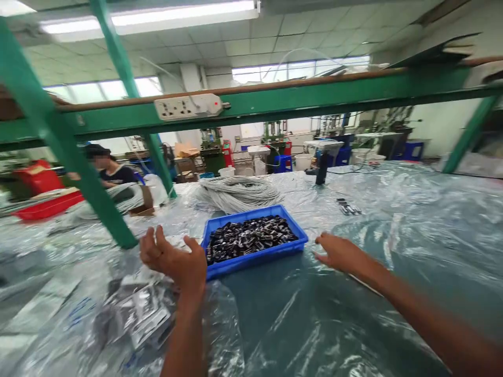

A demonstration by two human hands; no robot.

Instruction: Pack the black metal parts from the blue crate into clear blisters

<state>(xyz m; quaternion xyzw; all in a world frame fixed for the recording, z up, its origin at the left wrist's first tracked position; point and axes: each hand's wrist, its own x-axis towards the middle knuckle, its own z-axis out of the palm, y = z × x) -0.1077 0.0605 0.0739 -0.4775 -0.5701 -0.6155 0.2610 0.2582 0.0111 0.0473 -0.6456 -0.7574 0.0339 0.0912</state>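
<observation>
My left hand [175,259] is raised beside the left end of a blue tray [255,256], its fingers apart and curled a little, holding nothing. Many small black and metal parts [251,235] fill the tray. My right hand [332,250] hovers off the tray's right end, thumb and fingers apart, with nothing between them. Under my left hand and forearm lies a clear plastic bag [145,314] with packed silvery pieces inside. Farther back on the right, a few small parts [348,207] lie on the plastic-covered table [393,293].
Coiled grey cable [243,192] lies behind the tray. A black upright object [322,168] stands beyond it. Green frame posts [82,162] and a crossbar with a power strip [188,107] span the front. A person [113,167] sits at the far left, near a red tray [49,205].
</observation>
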